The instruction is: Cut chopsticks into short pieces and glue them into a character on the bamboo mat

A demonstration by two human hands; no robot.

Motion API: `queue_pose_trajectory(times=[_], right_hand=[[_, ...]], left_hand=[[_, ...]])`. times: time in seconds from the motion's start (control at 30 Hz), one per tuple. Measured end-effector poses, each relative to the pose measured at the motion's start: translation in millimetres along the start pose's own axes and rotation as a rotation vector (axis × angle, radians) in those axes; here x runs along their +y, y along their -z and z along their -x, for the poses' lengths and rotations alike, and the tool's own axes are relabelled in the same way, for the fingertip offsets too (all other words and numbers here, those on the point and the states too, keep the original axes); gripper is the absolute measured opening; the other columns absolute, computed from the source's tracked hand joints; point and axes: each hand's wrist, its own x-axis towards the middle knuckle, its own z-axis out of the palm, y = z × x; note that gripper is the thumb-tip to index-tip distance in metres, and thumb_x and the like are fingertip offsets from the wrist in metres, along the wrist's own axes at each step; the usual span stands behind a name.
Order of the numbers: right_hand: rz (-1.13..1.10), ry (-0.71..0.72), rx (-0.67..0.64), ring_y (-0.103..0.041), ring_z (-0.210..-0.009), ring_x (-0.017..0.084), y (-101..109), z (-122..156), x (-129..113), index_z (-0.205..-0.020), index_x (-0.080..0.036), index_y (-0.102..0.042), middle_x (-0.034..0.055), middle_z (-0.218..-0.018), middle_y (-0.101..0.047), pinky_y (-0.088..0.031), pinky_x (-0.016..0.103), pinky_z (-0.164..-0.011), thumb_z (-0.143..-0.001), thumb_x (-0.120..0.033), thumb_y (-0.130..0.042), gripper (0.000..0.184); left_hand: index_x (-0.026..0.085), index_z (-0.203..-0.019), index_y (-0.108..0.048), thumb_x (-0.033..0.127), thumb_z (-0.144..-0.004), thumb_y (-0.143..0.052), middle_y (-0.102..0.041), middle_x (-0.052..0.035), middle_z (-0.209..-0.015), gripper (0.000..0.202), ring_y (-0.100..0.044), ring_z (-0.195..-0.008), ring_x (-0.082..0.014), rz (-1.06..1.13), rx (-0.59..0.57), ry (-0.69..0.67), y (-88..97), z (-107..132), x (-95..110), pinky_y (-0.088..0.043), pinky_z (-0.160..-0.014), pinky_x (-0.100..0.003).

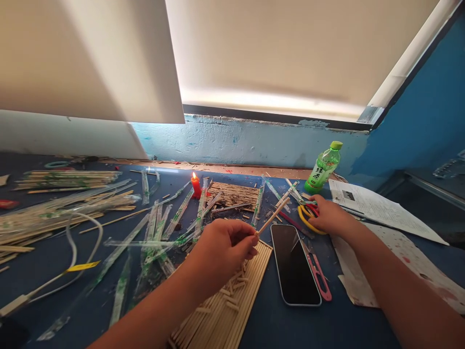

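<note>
Thumb and fingertips of the left hand (227,247) close in a pinch around one end of a thin pale stick (274,216), which slants up toward the far right corner of the blue surface (348,329). From the head camera, the pinched end is hidden inside the fingers, and the hand and forearm cover much of a panel of pale sticks (254,291) beneath. That panel lies toward the near edge of the surface, its lower end cut off by the frame; short cut pieces (231,306) are scattered over it, some behind the wrist.

Fingers of the right hand (332,218) bend against a yellow-handled tool (301,217) right of centre, toward the far edge. They hide part of the handles, so its kind is hard to make out, and I cannot tell how firmly they close on it.

Between the two forearms lie a phone (296,264) and, just beside it, a pink cutter (319,276). Near the far edge stand a lit red candle (196,186) and, toward the right, a green bottle (323,167). Clear wrappers (148,242) overlap in a tangle left of the panel. Stick bundles (65,179) reach toward the left edge, where some are cut off.
</note>
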Motion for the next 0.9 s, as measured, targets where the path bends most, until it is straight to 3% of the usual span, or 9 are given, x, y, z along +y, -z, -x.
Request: queue_pose_trajectory(times=[0.07,0.17,0.27,0.33,0.4,0.57,0.67,0.9], right_hand=[[-0.026,-0.005,0.042,-0.068,-0.095,0.036,8.6,6.3,-8.2,-0.134,-0.010,-0.053,0.0210,-0.108,-0.069,-0.050,0.039,-0.073,-0.075,-0.025,-0.068,0.063],[-0.181,0.096,0.048,-0.068,-0.099,0.027,19.9,25.6,-26.3,-0.136,-0.021,-0.051,0.0127,-0.117,-0.066,-0.053,0.034,-0.079,-0.082,-0.029,-0.065,0.056],[-0.647,0.338,-0.109,-0.068,-0.093,0.024,21.8,54.2,-47.5,-0.144,-0.024,-0.042,0.0120,-0.118,-0.063,-0.057,0.036,-0.079,-0.081,-0.026,-0.068,0.068],[-0.781,0.449,-0.210,-0.067,-0.091,0.023,18.1,72.8,-59.6,-0.144,-0.023,-0.043,0.0108,-0.112,-0.063,-0.058,0.038,-0.080,-0.081,-0.025,-0.069,0.068],[-0.783,0.502,-0.222,-0.066,-0.096,0.024,13.4,87.2,-68.1,-0.143,-0.026,-0.046,0.0109,-0.118,-0.062,-0.058,0.040,-0.086,-0.084,-0.026,-0.069,0.063],[-0.698,0.550,-0.200,-0.065,-0.091,0.026,9.8,102.2,-75.3,-0.142,-0.032,-0.051,0.0110,-0.118,-0.061,-0.061,0.039,-0.074,-0.084,-0.032,-0.073,0.062],[-0.599,0.571,-0.173,-0.064,-0.094,0.026,11.2,105.5,-77.3,-0.141,-0.035,-0.051,0.0100,-0.121,-0.058,-0.060,0.038,-0.077,-0.084,-0.034,-0.073,0.061],[-0.519,0.539,-0.126,-0.060,-0.075,0.016,1.2,110.7,-83.3,-0.140,-0.036,-0.047,0.0067,-0.115,-0.054,-0.057,0.032,-0.067,-0.083,-0.021,-0.068,0.063]], left_hand=[[0.015,-0.083,-0.072,0.034,-0.084,-0.070,-0.073,-0.0061,-0.076,0.018,-0.072,-0.077,-0.0218,0.001,0.016,-0.015,1.8,-0.4,0.1,-0.059,-0.075,-0.034],[0.016,-0.084,-0.072,0.034,-0.085,-0.069,-0.074,-0.0062,-0.076,0.018,-0.071,-0.076,-0.0207,0.023,0.054,-0.049,5.8,-2.1,-0.3,-0.060,-0.074,-0.034],[0.017,-0.085,-0.074,0.033,-0.084,-0.070,-0.075,-0.0059,-0.077,0.016,-0.072,-0.077,-0.0201,0.044,0.119,-0.062,10.3,-4.2,-0.3,-0.060,-0.076,-0.033],[0.017,-0.085,-0.074,0.032,-0.084,-0.071,-0.076,-0.0057,-0.076,0.016,-0.073,-0.075,-0.0199,0.032,0.173,-0.066,13.0,-5.2,0.8,-0.061,-0.075,-0.032],[0.017,-0.084,-0.074,0.032,-0.084,-0.071,-0.076,-0.0055,-0.075,0.016,-0.073,-0.073,-0.0197,0.024,0.217,-0.072,15.0,-5.8,2.8,-0.060,-0.072,-0.031],[0.015,-0.086,-0.074,0.030,-0.084,-0.073,-0.077,-0.0053,-0.076,0.015,-0.075,-0.074,-0.0198,0.066,0.255,-0.039,16.3,-6.1,8.2,-0.060,-0.071,-0.028],[0.016,-0.085,-0.075,0.030,-0.085,-0.071,-0.077,-0.0050,-0.076,0.015,-0.075,-0.076,-0.0203,0.009,0.241,-0.045,15.6,-5.0,7.6,-0.058,-0.071,-0.027],[0.019,-0.090,-0.078,0.030,-0.087,-0.066,-0.077,-0.0033,-0.079,0.018,-0.068,-0.075,-0.0202,-0.202,0.213,-0.149,11.8,-1.8,0.1,-0.051,-0.063,-0.027]])
